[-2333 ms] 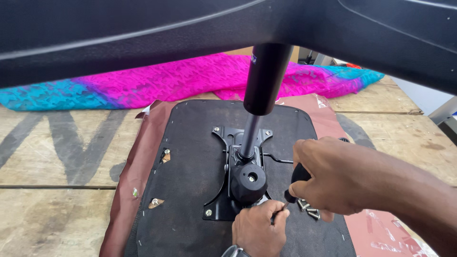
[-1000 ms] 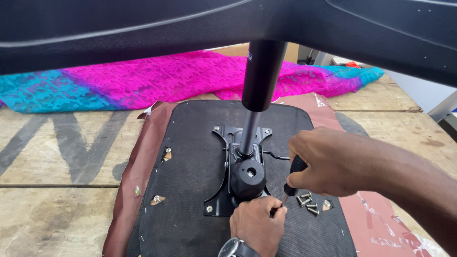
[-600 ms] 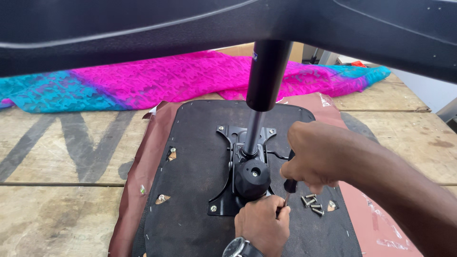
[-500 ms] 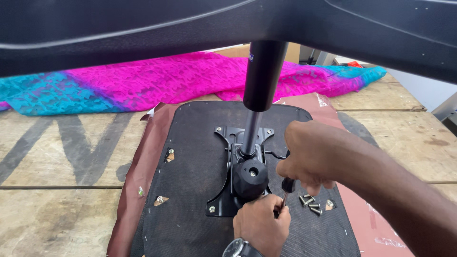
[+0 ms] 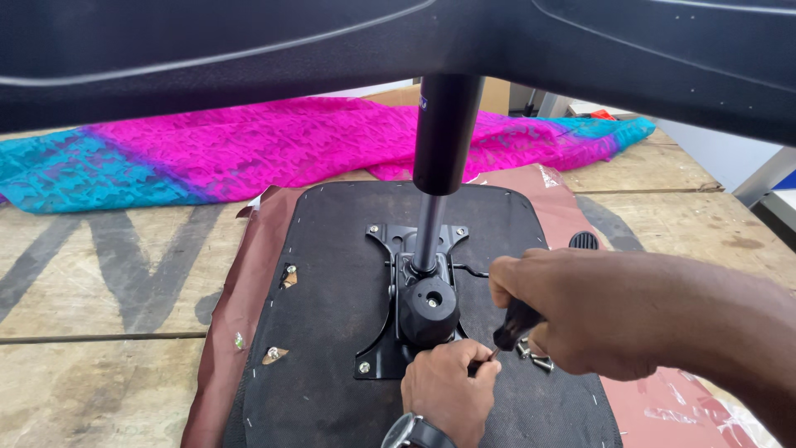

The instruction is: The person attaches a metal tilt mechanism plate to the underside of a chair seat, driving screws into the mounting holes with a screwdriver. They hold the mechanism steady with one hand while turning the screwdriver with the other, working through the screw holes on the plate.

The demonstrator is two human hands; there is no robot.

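An upturned chair seat point(image 5: 332, 332) with a black fabric underside lies on a wooden table. A black metal mounting plate point(image 5: 390, 348) is bolted to it, and a gas-lift cylinder point(image 5: 444, 141) rises from the plate toward the camera. My right hand point(image 5: 572, 311) grips the black handle of a screwdriver point(image 5: 516, 322), its tip angled down to the plate's near right corner. My left hand point(image 5: 448, 390), with a wristwatch, is closed around the screwdriver's shaft at that corner. Loose screws point(image 5: 535, 357) lie on the seat beside my right hand.
A pink and turquoise cloth point(image 5: 249, 149) is spread across the far side of the wooden table point(image 5: 91, 282). A brown sheet point(image 5: 232, 307) lies under the seat. A large dark chair part point(image 5: 249, 41) overhangs the top of the view.
My right hand has shifted slightly left and lower with the screwdriver, closer to the plate's corner. My left hand stays at the tip. The view has drifted a little.
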